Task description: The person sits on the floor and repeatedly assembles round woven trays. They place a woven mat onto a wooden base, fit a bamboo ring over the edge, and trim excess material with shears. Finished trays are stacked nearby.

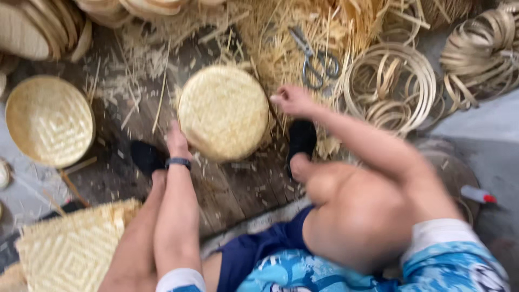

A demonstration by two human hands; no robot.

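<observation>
A round woven bamboo tray lies upside down on dark wooden boards in front of me. My left hand touches its lower left rim, with a dark band on the wrist. At the tray's upper right edge, my right hand rests with fingers curled; the blur hides whether it grips the rim. My knees and black-socked feet frame the tray.
Scissors lie in loose straw behind the tray. Coils of bamboo strips sit right, with more coils beyond. A second round tray lies left, a flat woven mat lower left, stacked trays top left.
</observation>
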